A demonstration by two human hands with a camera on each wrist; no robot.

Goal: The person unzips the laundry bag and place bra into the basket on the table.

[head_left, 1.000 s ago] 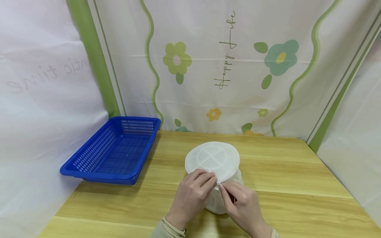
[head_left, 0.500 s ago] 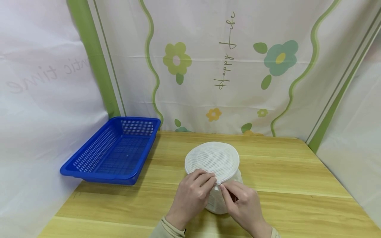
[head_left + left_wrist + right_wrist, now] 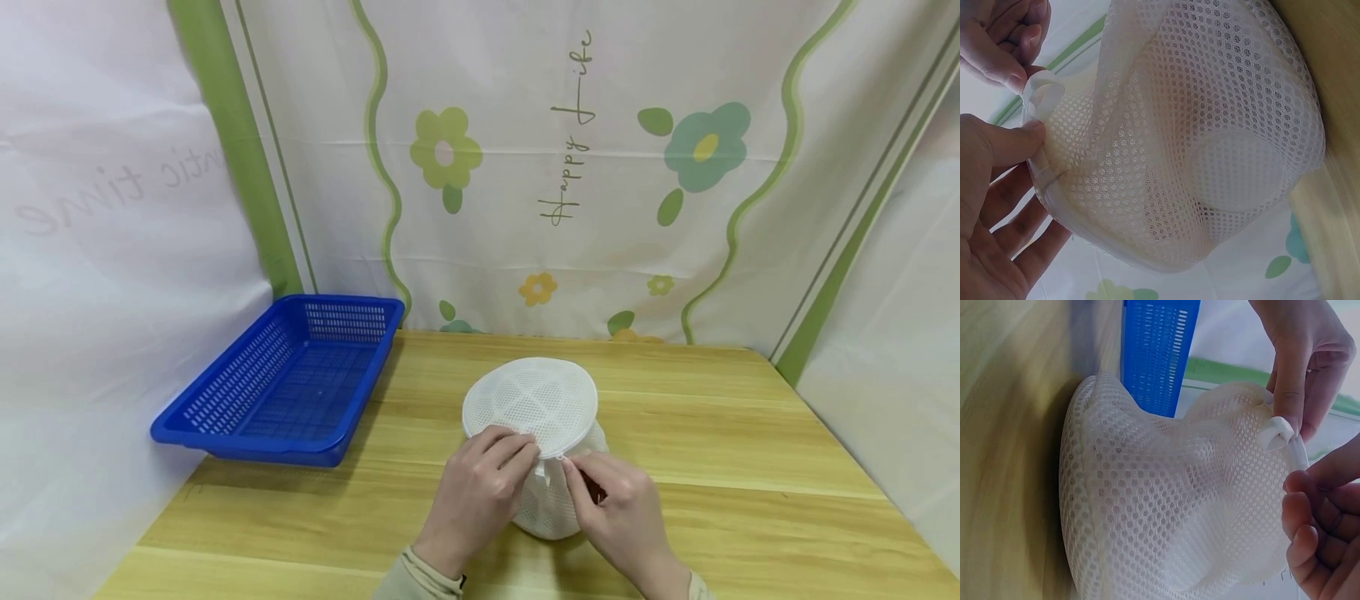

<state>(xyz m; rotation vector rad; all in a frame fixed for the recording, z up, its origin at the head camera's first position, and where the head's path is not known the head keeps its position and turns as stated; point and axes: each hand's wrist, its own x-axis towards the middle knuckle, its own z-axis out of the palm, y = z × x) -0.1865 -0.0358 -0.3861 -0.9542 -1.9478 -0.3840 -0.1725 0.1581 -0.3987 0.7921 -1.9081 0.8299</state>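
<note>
A white mesh laundry bag (image 3: 536, 400) stands on the table, its round top facing up and rimmed by a zipper. My left hand (image 3: 480, 492) pinches the near edge of that rim between thumb and fingers. Just to its right, my right hand (image 3: 626, 512) pinches the small zipper pull at the rim. Between the two hands a white fabric loop (image 3: 1275, 433) sticks out from the edge. Seen from the left wrist, the bag's side (image 3: 1147, 150) is creased and partly sagging. Through the mesh a paler round patch (image 3: 1238, 169) shows.
A blue perforated plastic basket (image 3: 315, 392) sits at the left of the wooden table (image 3: 750, 433). Behind the table hangs a white curtain (image 3: 487, 242) printed with flowers, and further white sheets close off both sides.
My right hand has slid a little to the right along the rim with the zipper pull, away from the fabric loop. My left hand keeps its hold; the bag has shifted slightly left.
</note>
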